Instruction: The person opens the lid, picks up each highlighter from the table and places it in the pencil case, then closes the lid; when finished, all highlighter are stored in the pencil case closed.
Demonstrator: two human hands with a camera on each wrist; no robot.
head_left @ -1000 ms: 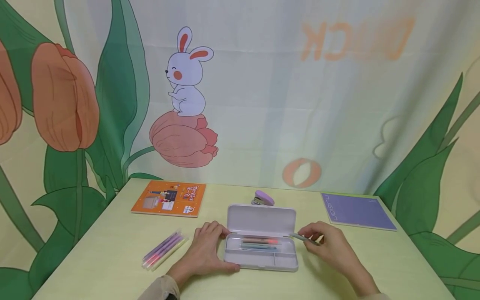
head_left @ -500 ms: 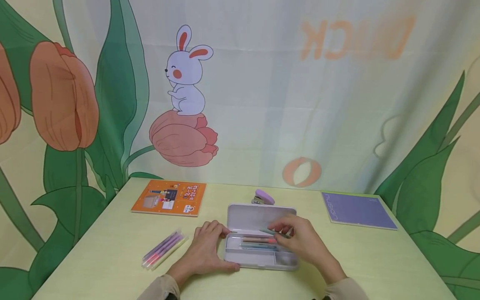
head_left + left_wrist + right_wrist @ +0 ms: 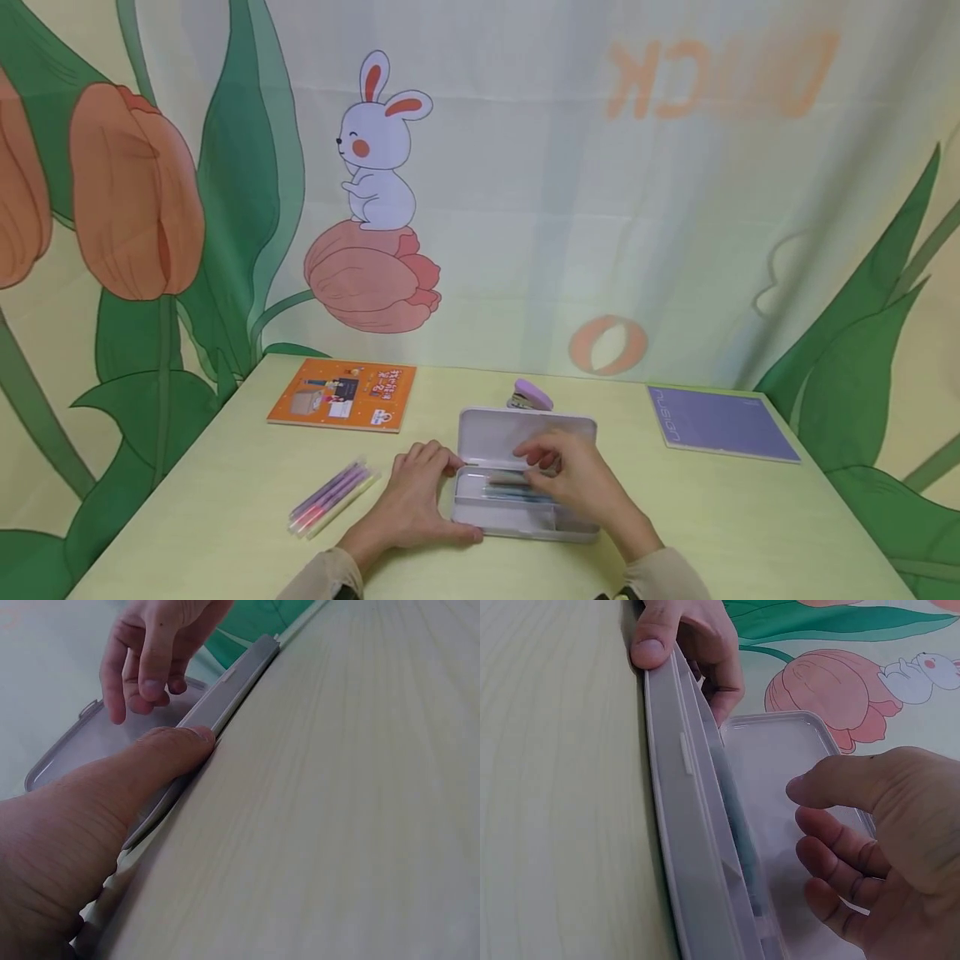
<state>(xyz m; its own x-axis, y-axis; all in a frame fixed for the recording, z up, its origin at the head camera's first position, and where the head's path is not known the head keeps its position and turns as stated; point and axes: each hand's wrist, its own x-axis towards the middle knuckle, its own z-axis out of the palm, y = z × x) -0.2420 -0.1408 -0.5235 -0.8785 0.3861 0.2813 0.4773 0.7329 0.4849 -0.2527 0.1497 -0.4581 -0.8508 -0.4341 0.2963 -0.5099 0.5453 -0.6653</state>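
Note:
A light grey pencil case (image 3: pixel 504 518) lies on the table with its lid (image 3: pixel 487 433) raised. My left hand (image 3: pixel 412 502) grips the case at its left end, the thumb on the front edge and the fingers toward the back. Over the right part of the case hovers my right hand (image 3: pixel 581 483); in the right wrist view its fingers (image 3: pixel 840 840) are loosely bent, apart from the thumb, with nothing between them. Several pens (image 3: pixel 516 493) lie in the rear compartment, partly hidden by that hand. The front compartments hold nothing that I can see.
Left of the left hand lies a bundle of purple, pink and yellow pens (image 3: pixel 330 500). An orange book (image 3: pixel 341 396) is at the back left, a purple stapler (image 3: pixel 531 395) behind the lid, a blue-violet notebook (image 3: pixel 720 423) at the back right.
My right hand has come leftward from beside the case to above it, carrying a slim grey-green pen, and has let go of that pen over the rear compartment. The left hand has stayed put.

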